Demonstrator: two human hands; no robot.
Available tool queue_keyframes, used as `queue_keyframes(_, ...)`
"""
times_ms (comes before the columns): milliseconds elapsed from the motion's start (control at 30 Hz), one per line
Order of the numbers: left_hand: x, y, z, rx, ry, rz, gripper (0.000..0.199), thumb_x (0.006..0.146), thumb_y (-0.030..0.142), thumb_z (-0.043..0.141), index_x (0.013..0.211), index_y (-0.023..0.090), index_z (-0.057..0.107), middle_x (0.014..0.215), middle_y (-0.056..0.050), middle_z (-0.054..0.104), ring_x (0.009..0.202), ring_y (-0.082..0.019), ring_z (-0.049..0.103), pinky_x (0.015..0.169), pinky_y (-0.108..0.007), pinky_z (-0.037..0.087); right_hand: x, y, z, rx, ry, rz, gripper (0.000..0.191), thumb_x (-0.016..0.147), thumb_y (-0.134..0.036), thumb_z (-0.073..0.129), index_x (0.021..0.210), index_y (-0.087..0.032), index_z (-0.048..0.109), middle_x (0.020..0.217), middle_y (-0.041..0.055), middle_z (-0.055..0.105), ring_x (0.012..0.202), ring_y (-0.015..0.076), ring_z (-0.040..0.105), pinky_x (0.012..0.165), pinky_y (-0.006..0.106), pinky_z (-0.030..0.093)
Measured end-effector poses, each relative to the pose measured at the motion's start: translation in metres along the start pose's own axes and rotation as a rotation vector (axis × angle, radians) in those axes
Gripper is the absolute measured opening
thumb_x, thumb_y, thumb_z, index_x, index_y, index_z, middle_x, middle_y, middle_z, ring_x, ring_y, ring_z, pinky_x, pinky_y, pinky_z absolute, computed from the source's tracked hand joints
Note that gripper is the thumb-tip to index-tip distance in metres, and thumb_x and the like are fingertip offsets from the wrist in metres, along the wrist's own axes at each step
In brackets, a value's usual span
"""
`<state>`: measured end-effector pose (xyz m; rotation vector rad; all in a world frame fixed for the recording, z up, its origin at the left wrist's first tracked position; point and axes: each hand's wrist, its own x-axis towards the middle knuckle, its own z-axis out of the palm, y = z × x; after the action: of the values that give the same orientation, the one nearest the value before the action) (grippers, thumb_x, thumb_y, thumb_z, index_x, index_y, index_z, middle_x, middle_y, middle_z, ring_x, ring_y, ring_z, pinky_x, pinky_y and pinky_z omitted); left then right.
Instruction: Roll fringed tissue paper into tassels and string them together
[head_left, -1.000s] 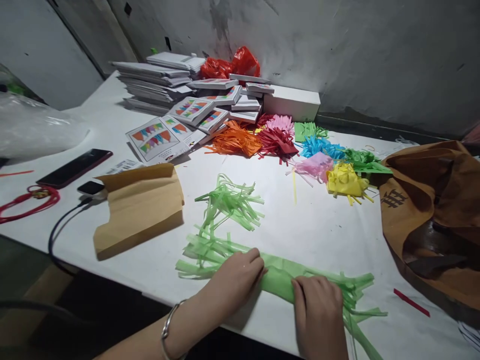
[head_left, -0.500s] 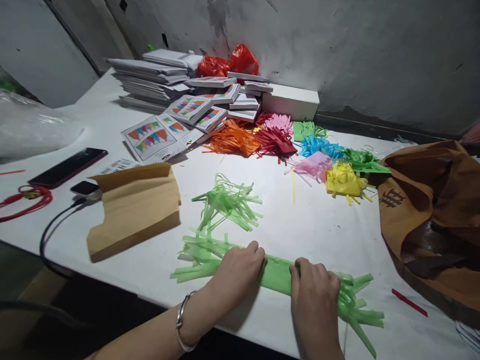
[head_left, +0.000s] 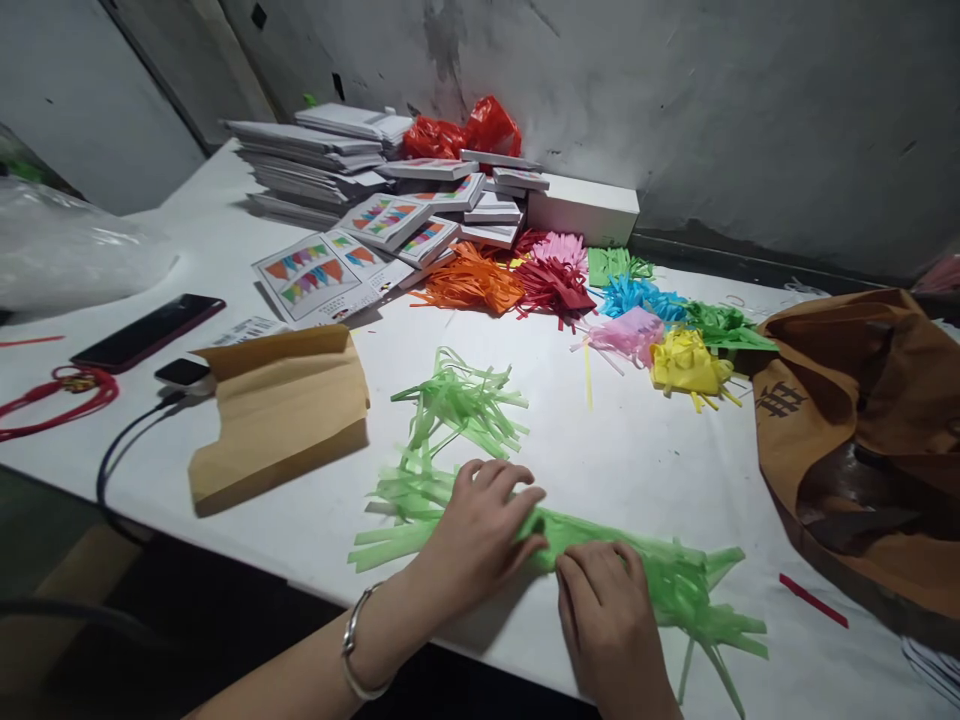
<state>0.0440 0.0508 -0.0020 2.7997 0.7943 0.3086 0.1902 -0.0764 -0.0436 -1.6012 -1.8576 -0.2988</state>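
A green tissue-paper tassel sheet (head_left: 592, 535), fringed at both ends, lies lengthwise on the white table in front of me. My left hand (head_left: 491, 520), with a silver bracelet on its wrist, rests over the sheet's left part, fingers spread apart. Close by on the right, my right hand (head_left: 611, 610) has its fingers curled over the near edge of the sheet; the fingertips are partly hidden. Just beyond the left hand sits a loose green tissue tassel (head_left: 469, 400), its strips touching the sheet's left fringe.
Orange tassels (head_left: 469, 280), with other coloured bundles, lie at the back beside printed packs (head_left: 386, 220). A folded brown paper piece (head_left: 285, 420), a phone (head_left: 150, 330) and a charger cable (head_left: 112, 450) are on the left. A brown bag (head_left: 862, 440) stands at right.
My left hand has lifted its fingers and spread them. My right hand has slid left along the near edge, and the sheet's middle now looks narrower, its upper part folded over.
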Motion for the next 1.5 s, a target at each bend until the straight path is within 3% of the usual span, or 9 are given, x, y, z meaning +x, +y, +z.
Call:
queue_keyframes(100,-0.014,0.001,0.008,-0.058,0.115,0.224,0.022,0.088,0.018,0.066,0.109,0.025,0.062,0.117,-0.006,0.068,0.116,-0.029,0.055,0.110,-0.057,0.025,0.007,-0.003,-0.006,0.077,-0.013,0.013,0.014,0.094,-0.006,0.050,0.097,-0.014,0.062,0.088,0.0065,0.066,0.084,0.0193,0.061,0.091,0.041,0.039)
queue_keyframes(233,-0.027,0.000,0.024,-0.146,0.149,0.240,0.018,0.091,0.005,0.055,0.088,0.021,0.063,0.083,0.000,0.068,0.088,-0.018,0.060,0.100,-0.043,0.034,0.002,-0.004,-0.008,0.076,-0.083,-0.008,0.017,0.098,-0.015,0.048,0.106,-0.015,0.063,0.096,0.0066,0.067,0.090,0.0214,0.060,0.090,0.041,0.038)
queue_keyframes(467,-0.037,-0.005,0.022,-0.256,0.208,0.108,0.021,0.099,0.012,0.047,0.089,0.020,0.063,0.092,-0.002,0.068,0.090,-0.020,0.056,0.089,-0.041,0.033,-0.018,0.008,-0.008,0.002,-0.159,0.173,0.019,0.102,-0.017,0.042,0.091,-0.021,0.057,0.089,0.0041,0.060,0.087,0.0214,0.053,0.090,0.043,0.035)
queue_keyframes(833,-0.022,-0.003,0.026,-0.096,0.141,-0.177,0.015,0.091,0.016,0.056,0.077,0.017,0.059,0.089,-0.005,0.062,0.086,-0.025,0.055,0.082,-0.043,0.036,0.001,0.016,-0.001,-0.189,-0.197,0.315,0.023,0.102,-0.027,0.047,0.079,-0.023,0.050,0.073,0.0013,0.054,0.070,0.0216,0.049,0.070,0.038,0.031)
queue_keyframes(933,-0.022,-0.003,0.026,-0.095,0.103,-0.188,0.013,0.091,0.016,0.057,0.078,0.017,0.059,0.090,-0.005,0.062,0.087,-0.026,0.055,0.082,-0.044,0.036,0.003,0.011,-0.004,-0.150,-0.078,0.248,0.008,0.099,-0.019,0.051,0.098,-0.020,0.059,0.091,0.0063,0.062,0.087,0.0235,0.056,0.087,0.045,0.036)
queue_keyframes(1067,-0.020,-0.004,0.020,-0.123,0.058,-0.221,0.007,0.090,0.014,0.059,0.085,0.018,0.061,0.090,-0.005,0.063,0.087,-0.026,0.055,0.083,-0.046,0.036,0.006,-0.001,0.000,0.049,-0.065,0.058,0.018,0.098,-0.011,0.047,0.104,-0.019,0.063,0.092,0.0057,0.066,0.091,0.0217,0.059,0.096,0.047,0.034)
queue_keyframes(1233,-0.022,-0.010,0.012,-0.207,0.095,-0.006,0.026,0.085,0.025,0.073,0.107,0.021,0.063,0.108,-0.007,0.065,0.102,-0.029,0.055,0.095,-0.051,0.034,0.009,-0.007,0.003,0.119,-0.057,0.085,0.019,0.097,-0.007,0.045,0.093,-0.017,0.061,0.083,0.0039,0.063,0.079,0.0178,0.056,0.089,0.042,0.035)
queue_keyframes(1333,-0.027,-0.011,0.018,-0.205,0.185,0.174,0.009,0.091,0.014,0.063,0.094,0.022,0.064,0.106,-0.005,0.066,0.102,-0.025,0.055,0.102,-0.050,0.030,0.009,-0.009,0.003,0.160,-0.086,0.094,0.013,0.098,-0.014,0.049,0.100,-0.017,0.061,0.088,0.0049,0.062,0.082,0.0191,0.055,0.089,0.042,0.034)
queue_keyframes(1500,-0.034,-0.011,0.027,-0.295,0.216,0.164,0.016,0.096,0.014,0.058,0.082,0.020,0.063,0.084,-0.001,0.066,0.083,-0.019,0.053,0.083,-0.039,0.034,-0.001,-0.009,0.006,0.097,-0.101,0.066,0.023,0.101,-0.012,0.040,0.096,-0.019,0.062,0.085,0.0040,0.062,0.079,0.0187,0.052,0.087,0.041,0.033)
